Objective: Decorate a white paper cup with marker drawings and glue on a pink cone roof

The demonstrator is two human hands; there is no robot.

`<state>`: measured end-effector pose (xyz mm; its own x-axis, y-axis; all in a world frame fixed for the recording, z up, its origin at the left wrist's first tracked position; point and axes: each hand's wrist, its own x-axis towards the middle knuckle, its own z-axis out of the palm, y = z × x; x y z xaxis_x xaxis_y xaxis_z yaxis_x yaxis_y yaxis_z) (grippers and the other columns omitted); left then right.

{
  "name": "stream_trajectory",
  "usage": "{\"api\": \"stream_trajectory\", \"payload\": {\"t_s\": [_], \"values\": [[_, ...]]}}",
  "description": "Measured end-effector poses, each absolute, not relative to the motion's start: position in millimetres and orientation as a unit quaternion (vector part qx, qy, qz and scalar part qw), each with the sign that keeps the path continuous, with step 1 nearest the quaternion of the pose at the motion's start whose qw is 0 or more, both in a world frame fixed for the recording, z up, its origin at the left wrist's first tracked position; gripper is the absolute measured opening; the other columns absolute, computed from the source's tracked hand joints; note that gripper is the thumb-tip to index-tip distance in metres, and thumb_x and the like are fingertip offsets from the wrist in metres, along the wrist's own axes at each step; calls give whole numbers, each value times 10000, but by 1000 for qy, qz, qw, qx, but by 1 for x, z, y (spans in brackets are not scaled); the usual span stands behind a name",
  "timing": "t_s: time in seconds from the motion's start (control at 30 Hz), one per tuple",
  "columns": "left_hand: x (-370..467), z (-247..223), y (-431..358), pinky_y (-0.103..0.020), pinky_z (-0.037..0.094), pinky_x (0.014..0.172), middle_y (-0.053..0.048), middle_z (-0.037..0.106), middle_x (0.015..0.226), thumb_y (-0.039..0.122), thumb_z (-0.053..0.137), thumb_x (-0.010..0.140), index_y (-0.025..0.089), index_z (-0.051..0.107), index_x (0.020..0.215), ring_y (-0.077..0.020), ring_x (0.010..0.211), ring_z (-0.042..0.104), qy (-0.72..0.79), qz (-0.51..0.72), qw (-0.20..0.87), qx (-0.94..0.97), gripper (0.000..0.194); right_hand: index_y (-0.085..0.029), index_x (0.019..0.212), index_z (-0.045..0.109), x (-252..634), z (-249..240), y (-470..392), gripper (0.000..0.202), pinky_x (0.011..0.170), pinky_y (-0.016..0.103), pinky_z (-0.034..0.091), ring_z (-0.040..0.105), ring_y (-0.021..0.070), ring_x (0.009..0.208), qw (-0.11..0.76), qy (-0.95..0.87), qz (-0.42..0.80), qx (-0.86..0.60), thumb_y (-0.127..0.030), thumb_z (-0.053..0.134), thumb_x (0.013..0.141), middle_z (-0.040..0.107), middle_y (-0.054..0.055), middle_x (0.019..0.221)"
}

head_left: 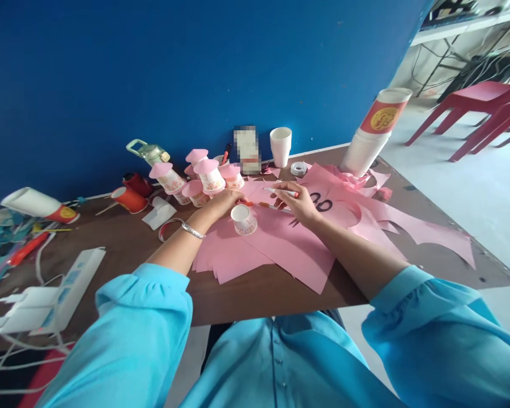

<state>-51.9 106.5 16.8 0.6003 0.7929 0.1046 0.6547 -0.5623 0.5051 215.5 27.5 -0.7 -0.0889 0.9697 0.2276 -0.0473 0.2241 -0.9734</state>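
My right hand (295, 201) is closed around a slim white marker (280, 191) with an orange end, its narrow tip towards the left. My left hand (232, 198) has its fingers closed at a small orange piece (247, 203); whether this is a marker cap I cannot tell. A second marker (267, 205) with an orange part lies under my right fingers. Just below my left hand, a small printed paper cup (243, 220) stands mouth up on overlapping sheets of pink paper (280, 243). Black-handled scissors (321, 202) lie on the paper beside my right wrist.
Paper cups with pink cone tops (206, 167) cluster beyond my left hand. A white cup (280, 146), a tape roll (298, 168) and a phone (246, 150) are near the blue wall. Tall stacked cups (368, 150) lean at right. A power strip (74, 289) with cables lies left.
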Motion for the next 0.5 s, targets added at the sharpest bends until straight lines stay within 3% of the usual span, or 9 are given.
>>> {"api": "stream_trajectory", "payload": {"t_s": [0.13,0.33,0.5], "values": [[-48,15,110,-331,538,762,-46,766,866,233,748,780,216,749,787,-203,776,672,428,179,208,861,19,-207,902,669,215,3,28,442,675,312,621,728,159,705,561,-510,506,-410,-573,875,763,781,50,872],[-45,20,104,-349,594,847,-72,809,993,462,773,869,213,737,983,-217,904,738,443,237,257,825,276,-199,892,705,214,4,31,475,662,322,618,733,177,702,580,-481,516,-407,-584,914,707,774,51,803],[-36,22,100,-360,614,823,-87,811,986,528,802,840,200,737,985,-221,901,756,443,257,300,805,365,-192,849,718,212,2,31,466,685,329,628,715,164,667,573,-484,524,-404,-569,941,689,758,45,764]]}}
